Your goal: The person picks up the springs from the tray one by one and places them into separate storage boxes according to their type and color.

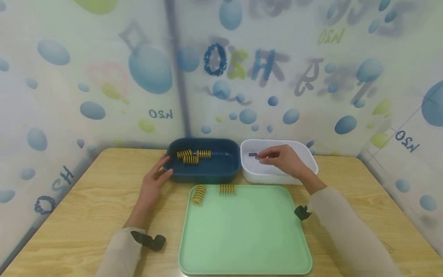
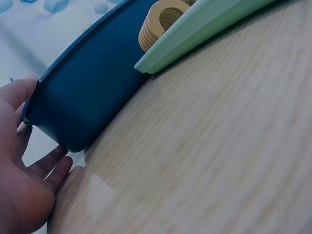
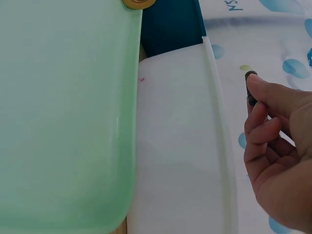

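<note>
My right hand [image 1: 282,157] is over the white bin [image 1: 266,178], pinching a small dark spring [image 3: 251,100] between thumb and fingertips. Another small dark piece [image 1: 252,154] lies on that bin's floor, just left of the held spring in the head view. At the left end of the dark blue bin [image 1: 221,169], my left hand [image 1: 153,186] touches the rim and outer wall with extended fingers and thumb. Yellow coil springs [image 1: 191,159] lie together in the blue bin's left half.
A light green tray [image 1: 245,231] lies in front of both bins. Near its back edge are a yellow spring [image 1: 199,194] at the corner and another yellow spring [image 1: 227,189] farther right. A patterned wall covering [image 1: 221,104] stands behind the wooden table [image 1: 104,204].
</note>
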{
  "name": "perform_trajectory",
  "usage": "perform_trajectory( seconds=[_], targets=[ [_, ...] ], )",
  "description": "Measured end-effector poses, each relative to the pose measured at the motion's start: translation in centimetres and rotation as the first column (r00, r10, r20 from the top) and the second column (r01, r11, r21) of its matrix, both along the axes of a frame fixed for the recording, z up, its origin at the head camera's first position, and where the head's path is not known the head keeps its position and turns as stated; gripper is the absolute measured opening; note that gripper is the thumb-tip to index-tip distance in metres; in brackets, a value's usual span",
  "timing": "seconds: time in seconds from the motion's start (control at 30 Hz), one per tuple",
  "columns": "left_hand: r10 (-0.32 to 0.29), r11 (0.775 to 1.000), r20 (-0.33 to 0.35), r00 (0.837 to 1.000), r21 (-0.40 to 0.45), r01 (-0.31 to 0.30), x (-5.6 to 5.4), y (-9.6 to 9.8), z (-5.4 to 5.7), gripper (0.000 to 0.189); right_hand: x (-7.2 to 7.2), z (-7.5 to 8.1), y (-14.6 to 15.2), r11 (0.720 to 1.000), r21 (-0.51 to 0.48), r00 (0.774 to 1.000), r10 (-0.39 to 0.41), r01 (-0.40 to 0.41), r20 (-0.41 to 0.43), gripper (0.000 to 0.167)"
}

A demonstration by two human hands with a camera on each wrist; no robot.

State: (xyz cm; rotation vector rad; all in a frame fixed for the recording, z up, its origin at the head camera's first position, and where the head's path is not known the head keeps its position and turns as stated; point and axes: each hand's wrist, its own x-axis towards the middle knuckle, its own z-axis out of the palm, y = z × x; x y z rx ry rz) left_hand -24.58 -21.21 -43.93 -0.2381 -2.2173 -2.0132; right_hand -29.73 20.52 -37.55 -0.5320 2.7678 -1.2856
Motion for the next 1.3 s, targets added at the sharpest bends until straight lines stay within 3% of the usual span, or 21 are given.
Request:
perform_trajectory(
  seconds=[0.23, 0.5, 0.8, 1.13, 1.3],
  targets=[
    [0.003, 1.000, 0.003, 1.000, -0.008, -0.003, 0.6, 0.3, 0.8, 0.052, -0.9, 0.0, 0.1, 1.000, -0.015, 0.999, -0.022, 0.023, 0.042, 0.033],
    [0.001, 1.000, 0.003, 1.000, -0.011, -0.001, 0.5, 0.2, 0.6, 0.052, -2.2, -0.4, 0.1, 0.998, 0.008, 0.995, -0.060, 0.059, 0.080, 0.029],
    [-0.002, 1.000, 0.006, 1.000, -0.009, 0.002, 0.4, 0.0, 0.5, 0.053, -3.6, -1.0, -0.1, 0.999, 0.018, 0.993, -0.051, 0.049, 0.105, 0.025],
    [0.015, 0.999, 0.001, 1.000, -0.035, -0.015, -0.8, -0.6, -1.3, 0.053, -4.4, -1.6, -0.6, 1.000, 0.005, 0.993, -0.025, 0.024, 0.113, 0.025],
    [0.017, 0.999, 0.002, 1.000, -0.034, -0.017, -0.8, -0.6, -1.2, 0.053, -5.0, -2.1, -0.6, 1.000, 0.018, 0.994, -0.022, 0.020, 0.111, 0.024]
  ],
)
